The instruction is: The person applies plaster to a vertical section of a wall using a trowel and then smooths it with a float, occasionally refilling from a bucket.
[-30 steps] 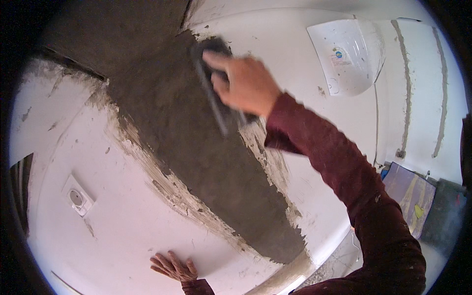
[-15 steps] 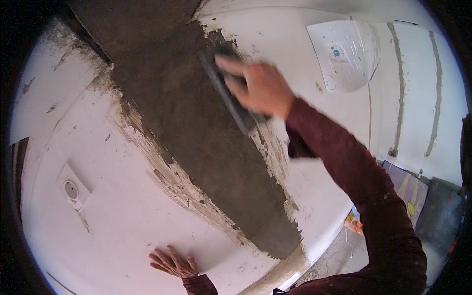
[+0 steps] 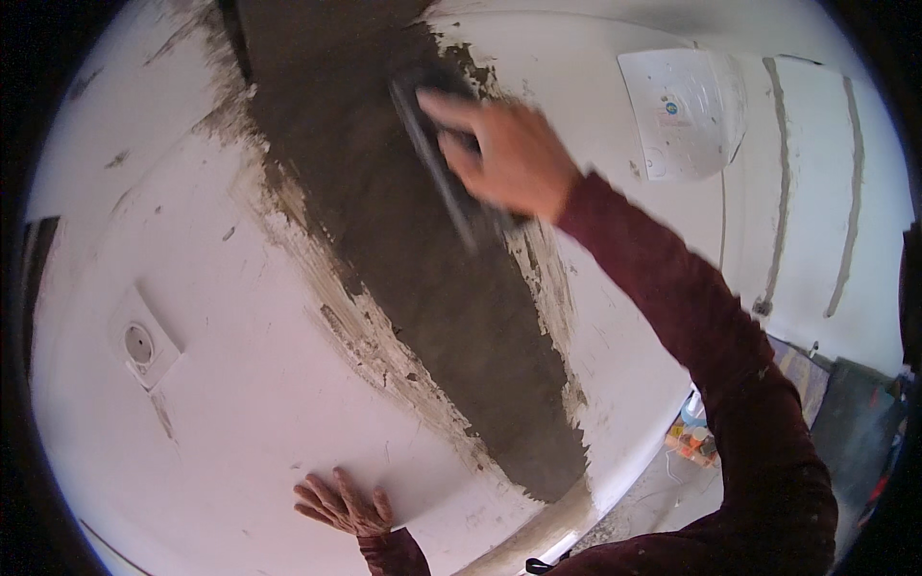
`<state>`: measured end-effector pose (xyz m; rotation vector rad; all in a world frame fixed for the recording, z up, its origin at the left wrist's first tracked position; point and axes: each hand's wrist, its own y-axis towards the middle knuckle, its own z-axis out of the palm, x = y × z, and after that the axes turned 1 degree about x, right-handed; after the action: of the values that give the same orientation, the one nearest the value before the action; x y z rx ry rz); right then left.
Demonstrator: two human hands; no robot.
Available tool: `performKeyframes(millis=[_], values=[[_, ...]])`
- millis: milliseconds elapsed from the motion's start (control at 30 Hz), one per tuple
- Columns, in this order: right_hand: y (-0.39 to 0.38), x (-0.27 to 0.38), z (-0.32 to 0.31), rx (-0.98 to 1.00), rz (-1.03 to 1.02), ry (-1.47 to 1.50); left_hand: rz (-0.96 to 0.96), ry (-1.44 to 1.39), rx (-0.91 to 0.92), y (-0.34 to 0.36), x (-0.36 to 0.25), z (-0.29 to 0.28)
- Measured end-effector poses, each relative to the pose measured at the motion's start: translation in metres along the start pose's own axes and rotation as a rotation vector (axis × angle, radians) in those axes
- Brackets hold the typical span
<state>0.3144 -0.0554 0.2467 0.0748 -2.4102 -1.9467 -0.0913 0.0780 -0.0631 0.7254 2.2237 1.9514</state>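
A broad band of wet grey mortar (image 3: 437,317) runs down the white wall, wide at the top and narrower toward the bottom. My right hand (image 3: 519,158) grips a dark plastering trowel (image 3: 432,158), blurred by motion, whose long blade lies against the upper part of the band. Its handle is mostly covered by my fingers. Rough, pale smears border the mortar on both sides. Lower left, my left hand (image 3: 343,504) rests on the white wall with fingers spread and holds nothing.
A white wall socket (image 3: 142,344) sits at the left. On the right are a white plastic-wrapped fixture (image 3: 677,115) and two vertical filled grooves (image 3: 780,182). Dark boards (image 3: 855,432) lean low at the right, near an orange-patterned package (image 3: 693,444) on the floor.
The view has shifted, with the wall sliding slightly to the right in it. Across the mortar, the trowel has moved a little left, away from the right edge. My left hand stays put.
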Motion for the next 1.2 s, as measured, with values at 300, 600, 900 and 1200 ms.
performKeyframes(millis=[300, 600, 900, 1200], values=[[0.005, 0.015, -0.003, 0.036, 0.006, 0.115, -0.036, -0.009, 0.019, -0.002, -0.005, 0.003], [0.032, 0.04, 0.001, -0.029, 0.025, 0.156, -0.053, -0.07, 0.055, -0.004, -0.007, 0.005], [0.05, 0.058, -0.004, -0.048, 0.063, -0.034, -0.033, -0.053, 0.064, -0.007, 0.002, -0.002], [0.056, 0.11, 0.019, -0.138, -0.038, 0.151, -0.033, -0.046, 0.038, -0.003, -0.001, -0.003]])
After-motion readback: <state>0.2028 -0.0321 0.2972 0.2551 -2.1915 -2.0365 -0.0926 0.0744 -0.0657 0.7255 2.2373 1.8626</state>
